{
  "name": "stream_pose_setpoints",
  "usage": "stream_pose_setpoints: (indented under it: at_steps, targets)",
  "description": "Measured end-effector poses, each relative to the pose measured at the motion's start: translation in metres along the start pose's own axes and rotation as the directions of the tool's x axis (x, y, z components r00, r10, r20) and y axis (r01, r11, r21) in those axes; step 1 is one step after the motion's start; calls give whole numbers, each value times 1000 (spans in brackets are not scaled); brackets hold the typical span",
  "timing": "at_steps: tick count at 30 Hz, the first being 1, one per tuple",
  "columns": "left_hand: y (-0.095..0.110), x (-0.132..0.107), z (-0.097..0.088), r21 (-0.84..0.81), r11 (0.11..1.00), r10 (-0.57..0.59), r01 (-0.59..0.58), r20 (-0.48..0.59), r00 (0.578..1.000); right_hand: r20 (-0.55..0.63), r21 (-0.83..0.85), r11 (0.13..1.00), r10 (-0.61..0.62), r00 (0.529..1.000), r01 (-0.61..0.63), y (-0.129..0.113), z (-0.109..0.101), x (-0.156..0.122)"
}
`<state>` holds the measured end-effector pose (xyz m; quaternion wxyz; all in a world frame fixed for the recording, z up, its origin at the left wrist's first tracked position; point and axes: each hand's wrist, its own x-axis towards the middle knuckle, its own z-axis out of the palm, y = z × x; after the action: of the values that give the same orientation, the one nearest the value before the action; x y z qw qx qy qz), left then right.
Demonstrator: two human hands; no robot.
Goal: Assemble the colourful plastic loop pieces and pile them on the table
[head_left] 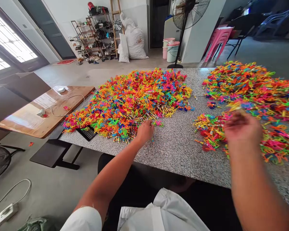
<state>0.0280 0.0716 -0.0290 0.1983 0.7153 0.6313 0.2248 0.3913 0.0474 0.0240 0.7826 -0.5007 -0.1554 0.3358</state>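
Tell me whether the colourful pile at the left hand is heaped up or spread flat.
Heaped up: the colourful pile rises as a broad mound, hiding the speckled table beneath it.

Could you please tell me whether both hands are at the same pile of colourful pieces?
No, the left hand is at the left pile, the right hand at pieces farther right.

The left pile (144,93) and right pile (245,80) look like smooth, slightly shiny plastic. The table (168,138) has a polished, speckled, stone-like top. At left, the board (31,112) is glossy wood, the box (4,102) matt cardboard. Far off, the stools (221,33) look smooth plastic.
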Motion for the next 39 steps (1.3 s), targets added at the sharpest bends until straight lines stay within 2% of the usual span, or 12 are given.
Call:
stream_pose_setpoints:
  at_steps: [2,5,8,12,16,19,22,24,27,29,32,39]
  targets:
    - [3,17,2,139,990,31,-36,38,999,71,61,995,-82,994,78,-17,9,24]
    - [11,31,12,292,954,28,-66,134,991,229,-159,987,72,971,-35,5,38,6]
    - [13,32,17,361,930,4,-76,198,980,411,-575,812,392,823,-99,65,65,-54]
    - [-4,28,10,231,964,92,-131,173,981,636,-771,454,512,578,447,128,86,-135]
    - [-26,21,-6,44,994,92,-96,102,991,761,-607,108,365,536,787,148,92,-185]
    - [-34,12,-16,22,994,100,-104,132,986,784,-563,27,333,524,826,152,85,-198]
    - [-37,-1,-21,-22,994,112,-109,170,979,774,-623,149,258,579,768,153,70,-193]
    - [-36,-9,-23,-176,984,50,-17,182,982,734,-673,379,236,637,635,151,61,-185]
    - [-32,-22,-26,-506,846,-17,167,287,958,645,-618,753,322,694,225,142,51,-175]
    - [-27,-31,-29,-684,686,41,248,376,926,607,-504,863,392,692,-47,133,49,-173]
    - [-16,-43,-32,-805,490,146,335,454,879,623,-377,887,457,635,-268,119,48,-176]
    - [-6,-54,-26,-838,300,207,455,523,827,646,-287,826,541,539,-485,111,41,-182]
